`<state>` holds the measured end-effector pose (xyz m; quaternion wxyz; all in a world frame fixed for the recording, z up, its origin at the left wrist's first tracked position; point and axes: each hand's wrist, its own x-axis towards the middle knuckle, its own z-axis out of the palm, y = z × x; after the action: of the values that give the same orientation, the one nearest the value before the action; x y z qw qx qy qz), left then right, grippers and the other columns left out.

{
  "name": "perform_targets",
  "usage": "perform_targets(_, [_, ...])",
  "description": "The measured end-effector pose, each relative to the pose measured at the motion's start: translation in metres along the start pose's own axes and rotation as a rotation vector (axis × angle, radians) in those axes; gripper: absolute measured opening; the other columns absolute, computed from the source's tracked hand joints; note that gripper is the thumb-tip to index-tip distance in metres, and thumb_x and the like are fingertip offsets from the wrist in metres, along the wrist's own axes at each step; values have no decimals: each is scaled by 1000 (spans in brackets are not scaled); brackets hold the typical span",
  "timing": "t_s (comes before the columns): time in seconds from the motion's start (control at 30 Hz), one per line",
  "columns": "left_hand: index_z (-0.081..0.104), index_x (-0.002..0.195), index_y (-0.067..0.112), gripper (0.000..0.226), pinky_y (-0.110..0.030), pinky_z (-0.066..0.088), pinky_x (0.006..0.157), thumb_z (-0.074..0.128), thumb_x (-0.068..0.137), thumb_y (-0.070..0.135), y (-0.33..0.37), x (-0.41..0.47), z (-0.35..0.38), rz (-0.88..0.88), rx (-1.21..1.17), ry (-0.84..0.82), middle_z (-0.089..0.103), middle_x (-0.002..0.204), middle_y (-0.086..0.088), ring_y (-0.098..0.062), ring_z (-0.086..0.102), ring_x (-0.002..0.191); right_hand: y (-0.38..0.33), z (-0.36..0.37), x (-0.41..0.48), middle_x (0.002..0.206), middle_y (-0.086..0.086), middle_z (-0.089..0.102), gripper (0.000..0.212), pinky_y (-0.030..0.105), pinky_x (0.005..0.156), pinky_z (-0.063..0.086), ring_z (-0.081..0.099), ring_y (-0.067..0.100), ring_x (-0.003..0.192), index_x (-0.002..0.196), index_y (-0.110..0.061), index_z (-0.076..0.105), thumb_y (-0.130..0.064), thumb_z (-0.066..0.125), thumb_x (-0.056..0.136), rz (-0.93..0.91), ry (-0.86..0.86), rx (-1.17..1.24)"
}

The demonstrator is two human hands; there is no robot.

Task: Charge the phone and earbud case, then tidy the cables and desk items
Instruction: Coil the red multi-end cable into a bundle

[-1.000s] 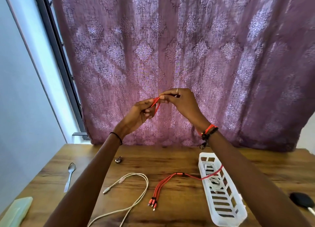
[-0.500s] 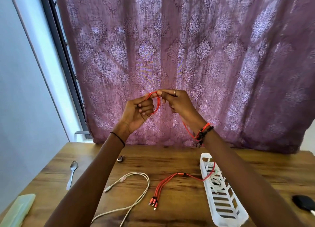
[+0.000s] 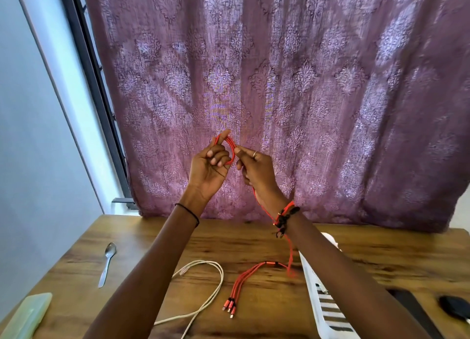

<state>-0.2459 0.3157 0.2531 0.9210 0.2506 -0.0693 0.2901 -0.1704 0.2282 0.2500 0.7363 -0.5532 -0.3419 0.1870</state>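
The left hand [image 3: 211, 165] grips the coil of the red three-plug cable [image 3: 254, 266], the right hand [image 3: 256, 169] beside it pinching the strand, whose slack trails toward five o'clock.

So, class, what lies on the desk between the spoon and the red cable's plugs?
The looped white cable lies between the spoon and the red cable's plugs; the left forearm crosses above it. Head view.
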Motion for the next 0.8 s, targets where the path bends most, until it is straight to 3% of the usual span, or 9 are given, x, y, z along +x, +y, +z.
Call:
perform_targets(0.17, [54, 116, -3, 31, -13, 33, 43, 34, 92, 2, 1, 6, 1, 94, 101, 103, 44, 59, 7, -5, 34, 40, 8, -4, -7, 49, -1, 50, 29, 11, 40, 27, 41, 2, 31, 86, 3, 69, -15, 49, 96, -185, -45, -487])
perform_targets(0.27, [51, 122, -2, 32, -12, 34, 44, 31, 98, 6, -2, 8, 2, 126, 203, 157, 49, 58, 8, -4, 36, 41, 11, -5, -9, 51, 2, 55, 28, 14, 41, 32, 44, 0, 34, 91, -1, 70, -16, 46, 97, -210, -98, -658])
perform_targets(0.33, [49, 127, 0, 33, -12, 36, 44, 35, 99, 8, -5, 9, 4, 142, 292, 188, 48, 54, 10, -3, 39, 43, 14, -6, -11, 60, 11, 63, 31, 25, 47, 43, 50, 4, 40, 87, 0, 68, -18, 44, 98, -216, -124, -760])
perform_targets(0.47, [51, 127, 2, 31, -13, 42, 48, 41, 99, 10, -11, 10, 8, 230, 555, 232, 57, 58, 9, -2, 48, 47, 17, -6, -18, 83, 20, 67, 28, 43, 71, 53, 65, 36, 76, 88, -5, 62, -23, 42, 97, -135, -178, -986])
perform_targets(0.63, [66, 95, 18, 18, -25, 51, 64, 48, 97, 15, -19, 6, 10, 375, 892, 258, 70, 68, 6, -7, 62, 56, 10, -3, -31, 101, 22, 62, 25, 37, 70, 44, 60, 40, 93, 102, -3, 60, -21, 45, 95, -126, -242, -1183])
perform_targets(0.8, [54, 123, 8, 27, -26, 55, 67, 43, 99, 16, -19, 6, 8, 423, 1312, 202, 70, 78, 0, -4, 63, 57, -9, -6, -33, 96, 17, 66, 24, 36, 72, 47, 62, 36, 91, 99, -8, 62, -27, 48, 94, -145, -277, -1178])
